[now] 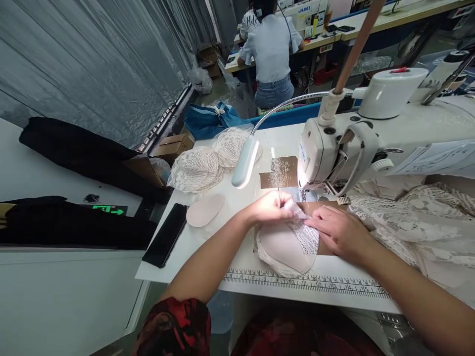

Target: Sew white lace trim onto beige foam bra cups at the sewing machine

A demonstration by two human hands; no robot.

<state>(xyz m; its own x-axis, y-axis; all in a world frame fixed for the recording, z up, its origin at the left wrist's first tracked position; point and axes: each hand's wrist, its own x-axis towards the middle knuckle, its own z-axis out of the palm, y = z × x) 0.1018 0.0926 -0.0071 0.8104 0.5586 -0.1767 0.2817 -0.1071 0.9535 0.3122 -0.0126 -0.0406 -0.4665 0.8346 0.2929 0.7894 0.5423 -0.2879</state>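
In front of the sewing machine (315,153), a cream lace bra cup (284,247) lies near the table's front edge. My left hand (272,206) pinches the upper edge of its lace. From the other side my right hand (336,228) has its fingers closed on the same lace edge, close to the left fingertips. Both hands are just before the needle area, under the bright lamp (246,160). The fingertips partly hide the fabric fold between them.
Lace pieces (200,168) are piled at the back left. A pale oval pad (205,210) and a black phone (166,236) lie left of my arm. More lace fabric (419,222) is heaped on the right. A ruler strip (311,283) runs along the front edge. A co-worker (269,54) sits beyond.
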